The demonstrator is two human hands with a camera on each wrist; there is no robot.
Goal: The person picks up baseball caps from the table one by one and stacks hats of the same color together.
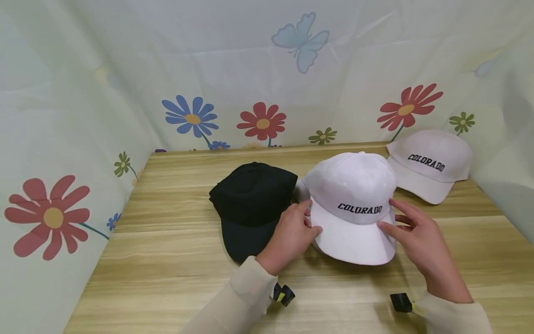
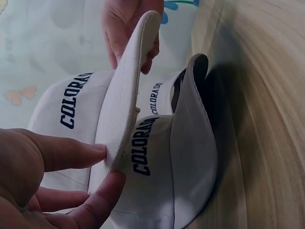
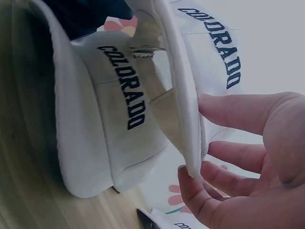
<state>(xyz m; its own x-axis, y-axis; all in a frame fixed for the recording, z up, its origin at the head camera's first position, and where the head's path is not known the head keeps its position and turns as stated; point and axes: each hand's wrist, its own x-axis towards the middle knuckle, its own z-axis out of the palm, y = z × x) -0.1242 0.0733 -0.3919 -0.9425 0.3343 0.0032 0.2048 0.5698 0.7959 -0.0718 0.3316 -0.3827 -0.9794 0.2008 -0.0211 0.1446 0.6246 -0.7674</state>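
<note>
A white baseball cap (image 1: 354, 181) with black COLORADO lettering faces me, tilted brim down, between my two hands. My left hand (image 1: 292, 232) pinches one side of its brim between thumb and fingers. On the opposite side, my right hand (image 1: 423, 243) pinches the brim edge the same way. Below the held cap, a second pale COLORADO cap (image 3: 114, 90) sits on the wooden table (image 1: 175, 287). The wrist views show a gap between the upper brim and this lower cap; from the head view it is mostly hidden.
A black cap (image 1: 252, 199) lies just left of the held one, close to my left hand. Another pale COLORADO cap (image 1: 431, 153) rests at the back right corner. Behind the table hangs a flower-printed curtain (image 1: 233, 69), which also lines both sides.
</note>
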